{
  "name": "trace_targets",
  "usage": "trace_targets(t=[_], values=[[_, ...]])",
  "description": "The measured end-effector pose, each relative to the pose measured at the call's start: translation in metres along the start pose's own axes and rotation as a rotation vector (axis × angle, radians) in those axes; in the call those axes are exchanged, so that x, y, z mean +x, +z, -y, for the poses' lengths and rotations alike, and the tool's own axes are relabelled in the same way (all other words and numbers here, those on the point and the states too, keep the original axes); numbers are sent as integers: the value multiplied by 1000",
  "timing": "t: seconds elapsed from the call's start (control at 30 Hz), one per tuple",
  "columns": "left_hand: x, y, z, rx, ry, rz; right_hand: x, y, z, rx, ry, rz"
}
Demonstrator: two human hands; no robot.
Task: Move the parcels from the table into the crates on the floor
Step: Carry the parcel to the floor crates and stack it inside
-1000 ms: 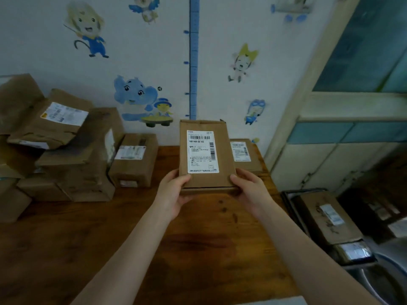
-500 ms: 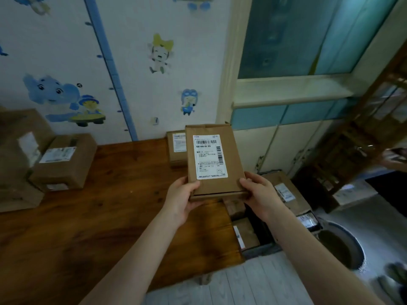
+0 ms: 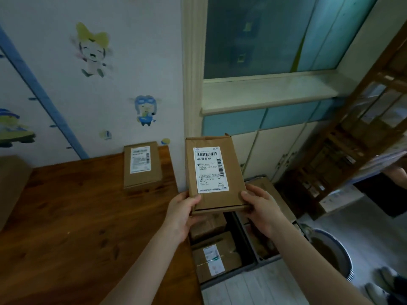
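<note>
Head view shows a flat, rectangular brown cardboard parcel (image 3: 214, 172) with a white barcode label (image 3: 210, 169), held upright in the air just past the edge of the glossy wooden surface (image 3: 66, 216) and above the dark crates (image 3: 224, 280) on the floor. Both the left hand (image 3: 180, 216) and the right hand (image 3: 262, 210) grip its lower corners, fingers (image 3: 195, 198) clamped on the edges, thumbs on the front. A thicker second parcel (image 3: 142, 166) lies flat at the surface's far corner.
</note>
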State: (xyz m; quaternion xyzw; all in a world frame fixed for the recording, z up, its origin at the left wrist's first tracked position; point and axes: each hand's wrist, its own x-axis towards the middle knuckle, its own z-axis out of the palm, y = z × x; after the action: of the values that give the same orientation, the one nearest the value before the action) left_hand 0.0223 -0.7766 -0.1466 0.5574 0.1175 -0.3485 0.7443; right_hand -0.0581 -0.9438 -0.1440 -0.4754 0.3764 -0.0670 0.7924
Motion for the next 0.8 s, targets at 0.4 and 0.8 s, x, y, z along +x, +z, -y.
trace_targets(t=[0.4,0.8], values=[[89,64,-2,28,-103,17,107,-40,48,-24,58,-26],[183,128,83,-191,-180,-230,229,-124,36,-93,255,32]])
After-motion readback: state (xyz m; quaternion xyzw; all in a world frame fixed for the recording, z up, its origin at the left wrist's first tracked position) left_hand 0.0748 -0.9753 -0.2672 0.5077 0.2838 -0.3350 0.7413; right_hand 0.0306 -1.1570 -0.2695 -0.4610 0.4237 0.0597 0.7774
